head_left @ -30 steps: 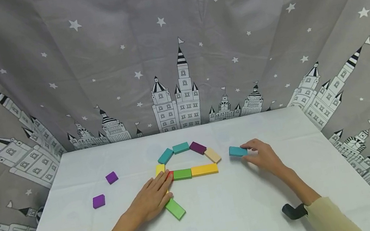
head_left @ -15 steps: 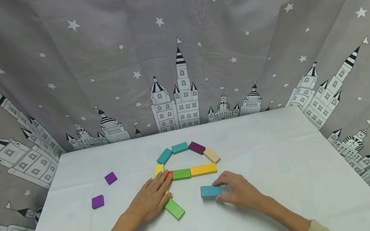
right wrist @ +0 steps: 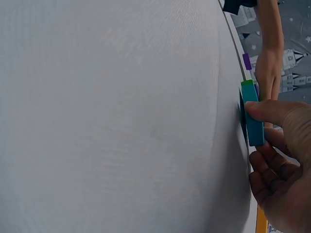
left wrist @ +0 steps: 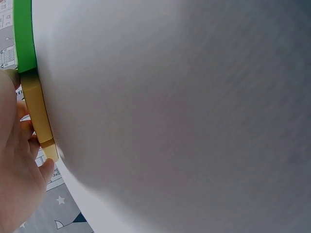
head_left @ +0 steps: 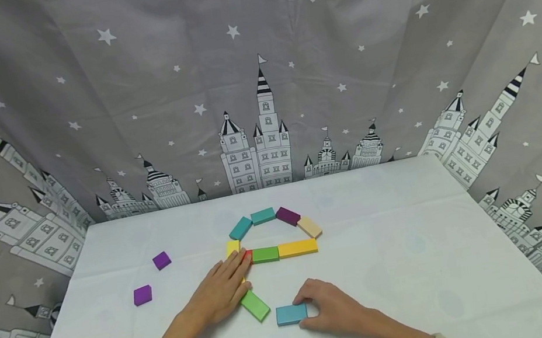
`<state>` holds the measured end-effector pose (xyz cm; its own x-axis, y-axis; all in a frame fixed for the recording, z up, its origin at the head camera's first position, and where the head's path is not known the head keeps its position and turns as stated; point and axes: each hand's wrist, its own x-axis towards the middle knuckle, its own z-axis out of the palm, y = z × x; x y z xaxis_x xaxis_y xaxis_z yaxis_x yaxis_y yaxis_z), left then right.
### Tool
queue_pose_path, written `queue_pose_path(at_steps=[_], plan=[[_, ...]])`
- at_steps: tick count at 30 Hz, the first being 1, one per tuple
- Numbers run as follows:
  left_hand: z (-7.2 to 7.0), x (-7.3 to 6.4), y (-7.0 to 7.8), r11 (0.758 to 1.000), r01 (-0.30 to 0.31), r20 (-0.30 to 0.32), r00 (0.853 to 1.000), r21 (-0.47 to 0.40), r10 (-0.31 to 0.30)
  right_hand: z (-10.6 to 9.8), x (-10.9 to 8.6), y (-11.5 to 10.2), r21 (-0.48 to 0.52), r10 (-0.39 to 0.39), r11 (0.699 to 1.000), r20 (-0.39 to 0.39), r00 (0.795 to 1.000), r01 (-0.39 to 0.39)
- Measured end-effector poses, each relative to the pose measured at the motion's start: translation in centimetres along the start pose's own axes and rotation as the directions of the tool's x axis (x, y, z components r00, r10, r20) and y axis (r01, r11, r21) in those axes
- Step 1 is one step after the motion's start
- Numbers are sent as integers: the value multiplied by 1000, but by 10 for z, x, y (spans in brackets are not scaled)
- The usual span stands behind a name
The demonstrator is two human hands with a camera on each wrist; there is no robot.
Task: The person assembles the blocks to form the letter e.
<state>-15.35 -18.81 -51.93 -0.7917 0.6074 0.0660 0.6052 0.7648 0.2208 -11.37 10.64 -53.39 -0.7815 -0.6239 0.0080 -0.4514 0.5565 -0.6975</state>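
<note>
My left hand (head_left: 222,289) lies with extended fingers over a red block (head_left: 249,257) and a column of yellow blocks (head_left: 232,248), partly hiding them. At its thumb, a light green block (head_left: 255,305) slants down to the right. In the left wrist view, yellow block (left wrist: 37,109) and green block (left wrist: 25,39) stand end to end beside this hand. My right hand (head_left: 329,308) pinches a blue block (head_left: 290,315) by its right end, between thumb and fingers. The right wrist view has that blue block (right wrist: 252,119) slightly above the white surface, a shadow beside it.
Green (head_left: 266,255) and orange (head_left: 298,248) blocks continue the row from the red one. Two teal blocks (head_left: 263,216), a dark purple block (head_left: 287,216) and a beige block (head_left: 309,227) arch above. Two purple blocks (head_left: 142,295) lie left on the white table (head_left: 420,240).
My right hand has carried the blue block from the right side leftward and toward me, beside the slanted light green block. The left hand has stayed in place.
</note>
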Motion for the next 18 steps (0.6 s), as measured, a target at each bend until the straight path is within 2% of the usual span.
queue_pose_path(at_steps=[6, 15, 18], plan=[[1, 0, -1, 1000, -6, -19, 1000, -8, 6, 3, 4, -4, -9, 59, 998, 40, 997, -59], [7, 0, -5, 1000, -17, -43, 999, 1, 17, 6, 6, -9, -30, 56, 998, 52, 997, -54], [4, 0, -2, 1000, -3, -21, 1000, -6, 3, 8, 7, -10, -37, 58, 998, 57, 997, -56]])
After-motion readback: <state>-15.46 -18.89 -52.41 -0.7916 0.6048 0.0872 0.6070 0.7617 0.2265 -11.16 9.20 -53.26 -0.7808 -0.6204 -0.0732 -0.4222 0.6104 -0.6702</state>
